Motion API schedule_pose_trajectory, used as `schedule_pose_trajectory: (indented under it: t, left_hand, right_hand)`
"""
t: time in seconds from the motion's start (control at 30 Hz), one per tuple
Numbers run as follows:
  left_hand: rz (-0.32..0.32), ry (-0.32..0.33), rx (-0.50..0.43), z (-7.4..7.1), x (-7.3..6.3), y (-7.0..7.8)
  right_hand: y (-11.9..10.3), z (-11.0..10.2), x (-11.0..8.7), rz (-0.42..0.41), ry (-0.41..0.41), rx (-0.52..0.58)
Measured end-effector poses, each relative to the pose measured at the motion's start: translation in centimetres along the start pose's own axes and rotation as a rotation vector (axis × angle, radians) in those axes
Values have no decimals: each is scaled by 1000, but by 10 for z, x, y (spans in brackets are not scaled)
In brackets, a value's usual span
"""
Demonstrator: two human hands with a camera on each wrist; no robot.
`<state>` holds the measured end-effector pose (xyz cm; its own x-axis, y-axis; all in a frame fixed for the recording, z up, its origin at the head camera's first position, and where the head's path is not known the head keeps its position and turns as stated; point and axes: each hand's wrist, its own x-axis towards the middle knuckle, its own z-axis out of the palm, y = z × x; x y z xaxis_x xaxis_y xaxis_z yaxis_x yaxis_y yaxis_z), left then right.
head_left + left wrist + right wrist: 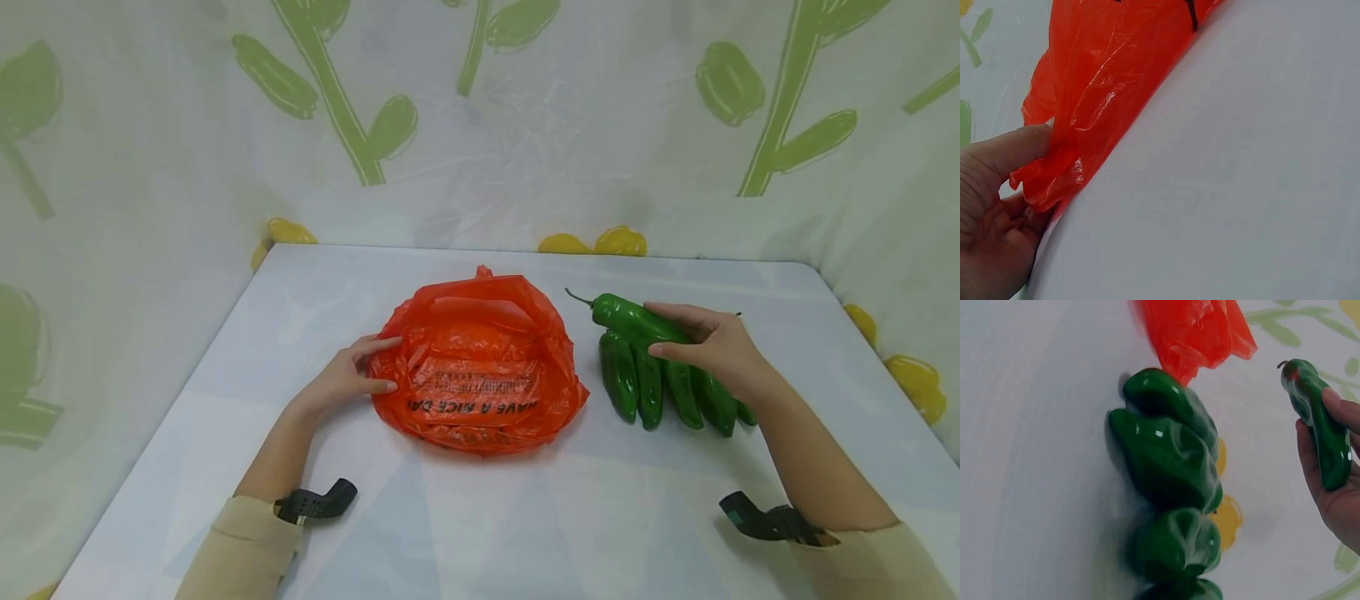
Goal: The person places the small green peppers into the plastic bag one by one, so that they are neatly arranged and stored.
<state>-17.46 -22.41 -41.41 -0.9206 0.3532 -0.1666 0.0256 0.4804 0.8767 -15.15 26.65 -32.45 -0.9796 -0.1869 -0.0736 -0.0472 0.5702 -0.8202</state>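
Note:
A red plastic bag (480,400), printed with dark lettering, lies crumpled on the table with its opening spread. My left hand (341,379) is at the bag's left edge; the left wrist view shows the thumb and fingers (1022,147) pinching a fold of the red film (1104,94). A long green pepper (626,317) with a thin curved stem is held between the thumb and fingers of my right hand (720,346). Seen from the right wrist, this held pepper (1316,419) is raised off the table. Below it several more green peppers (618,383) lie side by side.
The white table (360,533) has its back edge against a pale curtain (570,150) with green plant prints and yellow shapes. Black bands (318,502) sit on both wrists, over beige sleeves (243,542).

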Motion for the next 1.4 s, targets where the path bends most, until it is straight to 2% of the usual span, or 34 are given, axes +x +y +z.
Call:
schedule_pose_trajectory:
  t: [0.2, 0.43, 0.83, 1.4]
  left_hand:
    - [-7, 2, 11, 0, 1, -2]
    - [-13, 7, 15, 0, 0, -1]
    - [-12, 6, -2, 1, -1, 0]
    - [1, 14, 5, 0, 0, 0]
  right_hand:
    - [-17, 10, 9, 22, -54, -5]
    - [-31, 22, 19, -47, -105, 13]
    - [-43, 50, 38, -112, -176, 62]
    - [-67, 94, 63, -138, -247, 55]
